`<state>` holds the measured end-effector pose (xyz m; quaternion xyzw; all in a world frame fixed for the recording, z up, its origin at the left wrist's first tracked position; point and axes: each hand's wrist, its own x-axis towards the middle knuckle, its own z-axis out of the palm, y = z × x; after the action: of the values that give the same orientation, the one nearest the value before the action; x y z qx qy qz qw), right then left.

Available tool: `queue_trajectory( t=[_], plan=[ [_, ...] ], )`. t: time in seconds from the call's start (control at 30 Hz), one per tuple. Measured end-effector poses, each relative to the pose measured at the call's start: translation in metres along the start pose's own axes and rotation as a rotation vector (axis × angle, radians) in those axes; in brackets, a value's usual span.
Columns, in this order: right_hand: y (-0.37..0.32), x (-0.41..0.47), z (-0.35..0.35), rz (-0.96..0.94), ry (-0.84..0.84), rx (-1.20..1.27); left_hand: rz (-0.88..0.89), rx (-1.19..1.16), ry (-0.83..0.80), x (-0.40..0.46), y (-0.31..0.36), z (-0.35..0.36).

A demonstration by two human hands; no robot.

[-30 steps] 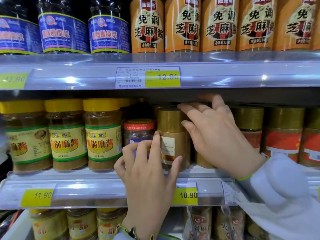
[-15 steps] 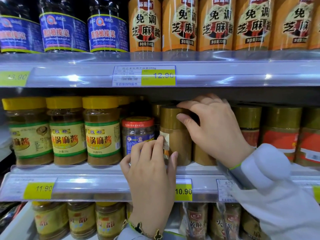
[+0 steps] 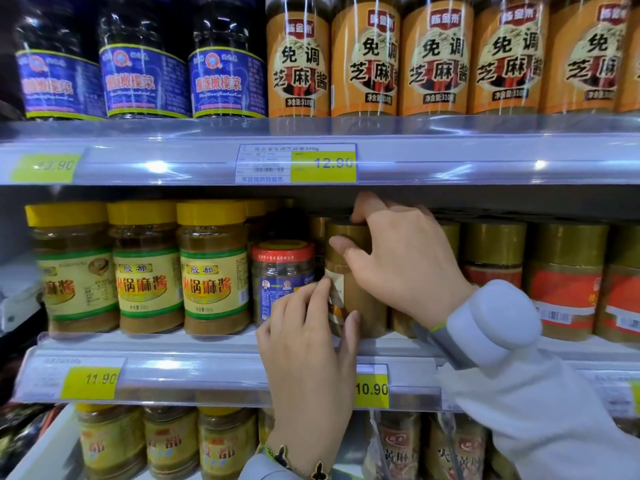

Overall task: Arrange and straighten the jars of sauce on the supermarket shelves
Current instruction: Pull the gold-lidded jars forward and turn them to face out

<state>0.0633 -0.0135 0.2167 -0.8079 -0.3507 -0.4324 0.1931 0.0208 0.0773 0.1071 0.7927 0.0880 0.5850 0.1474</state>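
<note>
Here the right hand (image 3: 408, 268) is gripping the gold-lidded jar (image 3: 360, 299) on the middle shelf (image 3: 207, 348), its thumb pressing the front of the lid and its fingers curling over the top. The left hand (image 3: 308, 344) is reaching up from below, fingertips touching the jar's lower left side where the label edge shows, thumb lying against its front; it is not clear whether those fingers are pinching the label or only resting on it. The jar is standing upright at the shelf's front edge, just right of a red-capped jar (image 3: 282, 278) and left of more gold-lidded jars (image 3: 564, 278). Yellow-lidded jars (image 3: 145, 268) are lining the left part of the same shelf. Above, orange-labelled jars (image 3: 433, 60) and dark blue-labelled jars (image 3: 145, 81) are standing in rows, behind a clear rail carrying a 12.90 price tag (image 3: 322, 166). The middle shelf's rail is showing a 10.90 tag (image 3: 371, 389)
</note>
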Motion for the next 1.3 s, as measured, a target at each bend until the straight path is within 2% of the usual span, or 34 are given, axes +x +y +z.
queue_trajectory(
  t=[0.4, 0.57, 0.63, 1.13, 1.3],
  plan=[
    [0.004, 0.01, -0.007, 0.01, -0.15, 0.18, -0.025, -0.053, -0.038, 0.0, -0.002, -0.002],
    [-0.01, 0.009, 0.005, -0.023, -0.106, -0.014, -0.007, -0.058, -0.021, 0.002, -0.006, -0.003],
    [-0.013, 0.009, 0.006, -0.045, -0.095, -0.022, -0.016, -0.065, -0.038, 0.002, -0.006, -0.004],
    [0.005, 0.013, -0.015, 0.001, -0.279, 0.21, -0.052, -0.07, -0.075, 0.0, -0.005, -0.006],
    [-0.001, 0.01, -0.01, 0.032, -0.167, 0.224, -0.062, -0.078, -0.084, -0.001, -0.007, -0.007]
  ],
)
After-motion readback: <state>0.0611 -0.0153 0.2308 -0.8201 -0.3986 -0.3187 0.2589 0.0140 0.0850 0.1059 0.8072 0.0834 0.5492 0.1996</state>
